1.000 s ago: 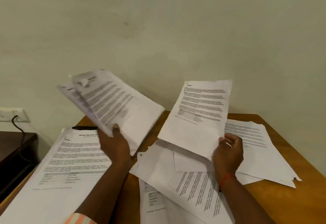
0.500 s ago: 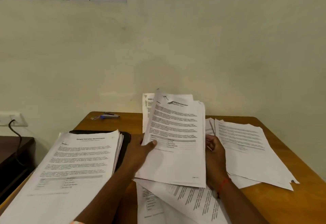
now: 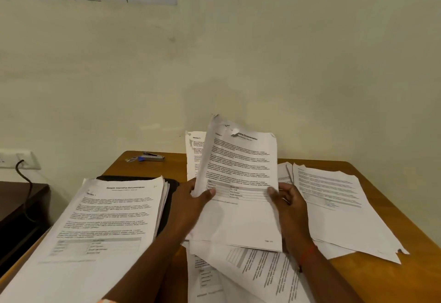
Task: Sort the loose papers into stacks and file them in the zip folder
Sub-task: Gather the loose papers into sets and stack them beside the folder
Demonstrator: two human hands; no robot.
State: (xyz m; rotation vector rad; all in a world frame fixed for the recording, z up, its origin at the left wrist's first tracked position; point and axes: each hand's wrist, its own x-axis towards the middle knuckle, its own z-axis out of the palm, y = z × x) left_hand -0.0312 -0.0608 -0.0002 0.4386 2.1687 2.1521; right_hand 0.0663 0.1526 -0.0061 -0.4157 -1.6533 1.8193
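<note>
Since 1 second ago the 2 hands have come together. Then the left held a sheaf up on its own side and the right held a single page; now both grip 1 merged bundle (image 3: 241, 166) at the middle of the table (image 3: 386, 276).

The left hand (image 3: 188, 204) pinches the bundle's left edge, thumb on the printed face and fingers behind. The right hand (image 3: 290, 207) does the same on the right edge, with its fingers curled behind the paper. The bundle is tilted up toward the wall, its lower edge down among the loose sheets (image 3: 334, 202) that lie fanned across the table's right and near side.

This looks like the sorting step: matching pages are gathered but not yet squared. At least 1 sheet pokes out behind on the left, and the top corners are torn and curled where a staple seems to have been pulled. Next, I would judge, the edges need tapping level before the bundle goes onto the stack (image 3: 107, 219) on the left. That stack is thick and fairly tidy, and it lies on top of the black zip folder (image 3: 172, 188), so filing will need the folder freed first.

A stapler (image 3: 152, 158) sits near the far edge.
</note>
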